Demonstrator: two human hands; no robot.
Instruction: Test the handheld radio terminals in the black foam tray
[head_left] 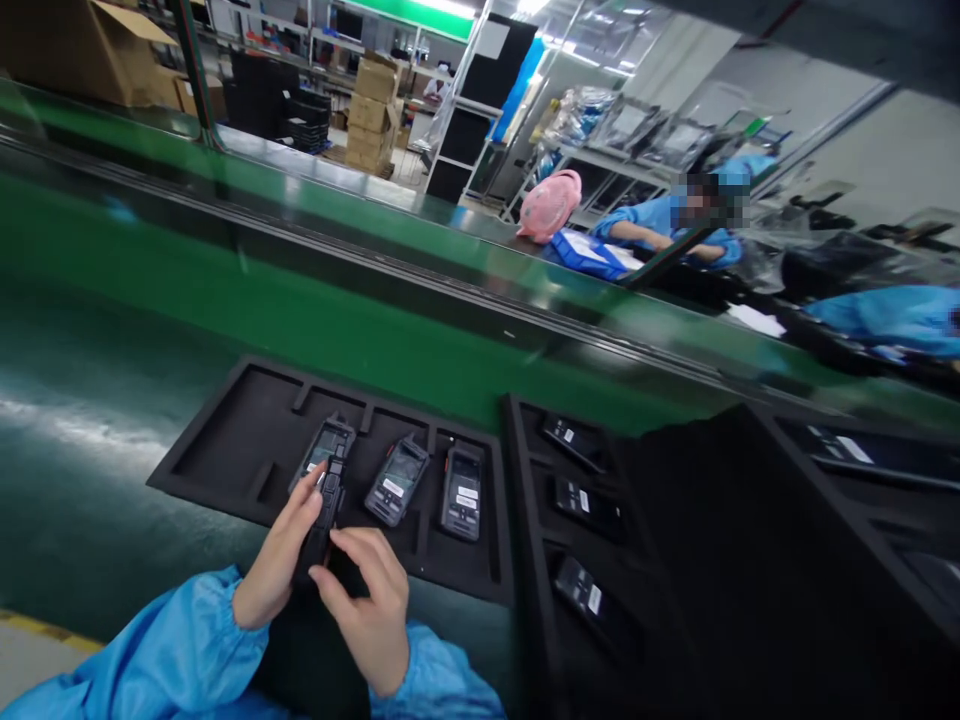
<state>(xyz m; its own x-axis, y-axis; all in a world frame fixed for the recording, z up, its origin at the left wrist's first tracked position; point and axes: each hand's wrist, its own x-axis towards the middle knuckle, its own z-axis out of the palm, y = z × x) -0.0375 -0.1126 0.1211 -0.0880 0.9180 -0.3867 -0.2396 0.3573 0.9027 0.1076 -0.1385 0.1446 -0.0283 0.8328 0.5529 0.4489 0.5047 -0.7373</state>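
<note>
A black walkie-talkie (327, 505) is turned edge-on in front of me, over the left part of a black foam tray (217, 440). My left hand (281, 545) grips it from the left, fingers and thumb along its side. At its lower end, the thumb and fingertips of my right hand (369, 595) pinch the near edge. Partly behind it, one walkie-talkie (332, 440) with a screen lies in the tray. Two more, a tilted walkie-talkie (399, 480) and a straighter walkie-talkie (462, 493), rest to the right, with white labels on their fronts.
A second foam tray (517, 440) to the right holds several labelled devices (589, 595). Black foam (720, 520) rises beside it. Beyond the green bench runs a metal rail (420, 270). Across it are a pink fan-like object (551, 205), a blue tray (589, 255) and co-workers in blue sleeves (892, 315).
</note>
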